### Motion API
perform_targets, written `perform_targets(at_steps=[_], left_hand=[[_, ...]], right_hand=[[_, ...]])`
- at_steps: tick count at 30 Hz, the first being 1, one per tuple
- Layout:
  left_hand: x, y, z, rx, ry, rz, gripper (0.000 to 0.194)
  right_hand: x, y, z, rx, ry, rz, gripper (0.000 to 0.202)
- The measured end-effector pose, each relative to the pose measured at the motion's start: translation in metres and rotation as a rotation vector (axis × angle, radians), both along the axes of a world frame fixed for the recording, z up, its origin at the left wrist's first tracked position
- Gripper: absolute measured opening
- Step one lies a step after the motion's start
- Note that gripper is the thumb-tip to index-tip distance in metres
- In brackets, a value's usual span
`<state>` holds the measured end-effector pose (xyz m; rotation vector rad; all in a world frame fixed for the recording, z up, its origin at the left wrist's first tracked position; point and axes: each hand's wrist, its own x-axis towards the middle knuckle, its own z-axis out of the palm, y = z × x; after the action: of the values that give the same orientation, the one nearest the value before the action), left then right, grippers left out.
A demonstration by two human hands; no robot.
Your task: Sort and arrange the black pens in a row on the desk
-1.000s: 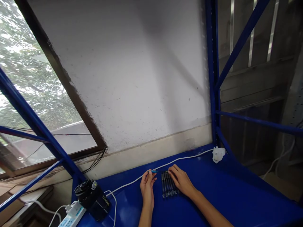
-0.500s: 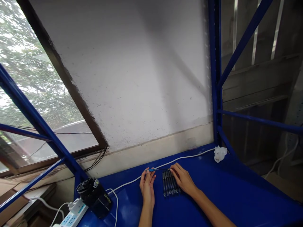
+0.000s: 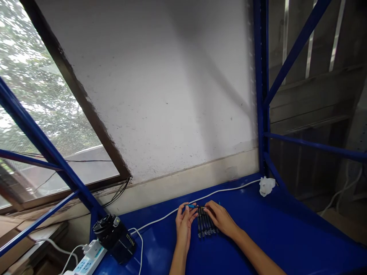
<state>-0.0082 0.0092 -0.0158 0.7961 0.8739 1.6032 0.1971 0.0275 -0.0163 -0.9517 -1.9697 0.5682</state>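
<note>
Between its thumb and fingers, my left hand (image 3: 184, 225) holds a small blue pen-like piece (image 3: 191, 206) that points right. My right hand (image 3: 222, 217) is pinched close to the tip of that piece, above the upper ends of several dark pens (image 3: 205, 224). What the right fingertips hold is too small to make out. The pens lie side by side on the blue tabletop (image 3: 160, 244), partly covered on the right by my right hand.
A black jar-like container (image 3: 116, 240) stands at the left beside a white power strip (image 3: 91, 259). A white cable (image 3: 160, 219) crosses behind my hands. Crumpled white tissue (image 3: 266, 186) lies at the back right. Blue frame posts (image 3: 260, 114) rise at both sides.
My left hand has moved right with the blue piece, closer to my right hand. The right fingers have shifted slightly over the pens' upper ends.
</note>
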Motion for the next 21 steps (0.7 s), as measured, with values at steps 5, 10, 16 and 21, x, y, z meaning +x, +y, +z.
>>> perform_targets(at_steps=[5, 10, 16, 21], left_hand=[[0.004, -0.004, 0.006, -0.006, 0.02, -0.037, 0.058], [0.003, -0.003, 0.006, 0.002, 0.012, -0.033, 0.057], [-0.002, 0.001, 0.0, 0.01, -0.032, 0.007, 0.057], [-0.001, 0.001, -0.001, 0.01, -0.024, 0.0, 0.057]], right_hand=[[-0.001, 0.002, -0.002, 0.021, -0.045, 0.026, 0.034], [-0.001, 0.005, -0.006, 0.029, -0.059, 0.001, 0.033], [-0.001, 0.008, -0.012, 0.048, -0.083, -0.079, 0.031], [-0.002, 0.007, -0.009, 0.049, -0.121, -0.084, 0.031]])
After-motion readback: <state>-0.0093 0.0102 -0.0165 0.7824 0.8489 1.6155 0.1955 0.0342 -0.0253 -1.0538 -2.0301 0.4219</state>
